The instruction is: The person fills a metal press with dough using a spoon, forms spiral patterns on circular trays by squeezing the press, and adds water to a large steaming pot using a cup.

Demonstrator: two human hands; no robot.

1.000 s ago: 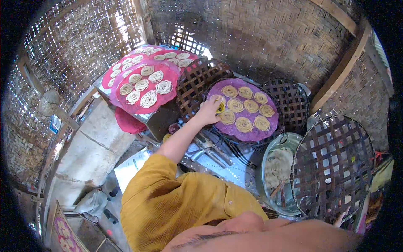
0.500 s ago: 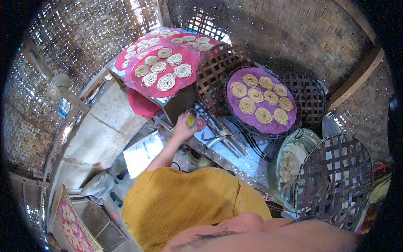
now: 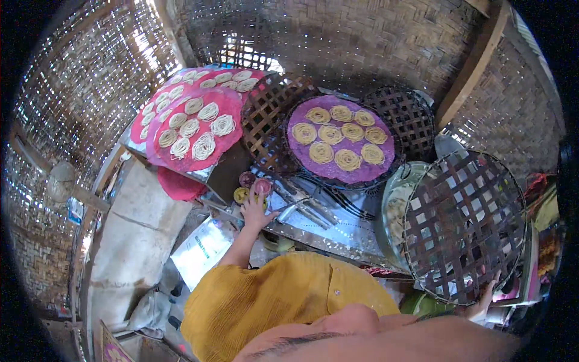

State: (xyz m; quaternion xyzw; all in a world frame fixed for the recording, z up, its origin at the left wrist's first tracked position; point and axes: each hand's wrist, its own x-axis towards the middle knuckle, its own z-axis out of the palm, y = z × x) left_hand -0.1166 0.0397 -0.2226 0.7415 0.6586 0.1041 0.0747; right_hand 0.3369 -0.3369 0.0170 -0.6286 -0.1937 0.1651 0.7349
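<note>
My left hand (image 3: 254, 214) rests over small round pots beside the metal tools (image 3: 310, 208), fingers apart, touching a yellow pot (image 3: 240, 196); pink (image 3: 263, 187) and dark red pots (image 3: 246, 178) sit just beyond. My right hand (image 3: 485, 297) is at lower right, fingers gripping the rim of a dark woven tray (image 3: 458, 223) that leans over a green basin (image 3: 392, 199). A purple round sheet (image 3: 307, 160) with several yellow noodle nests (image 3: 330, 133) lies on a woven tray, above and right of my left hand.
Pink sheets (image 3: 226, 145) with several white noodle nests sit at upper left, next to two more dark lattice trays (image 3: 404, 114). A white sack (image 3: 202, 247) lies below them. Bamboo walls (image 3: 332, 36) and a wooden post (image 3: 461, 78) enclose the workspace.
My left hand has moved from the purple sheet down-left to the small pots and loosened from the yellow item it held. The right tray appears higher, with my right hand more visible on it.
</note>
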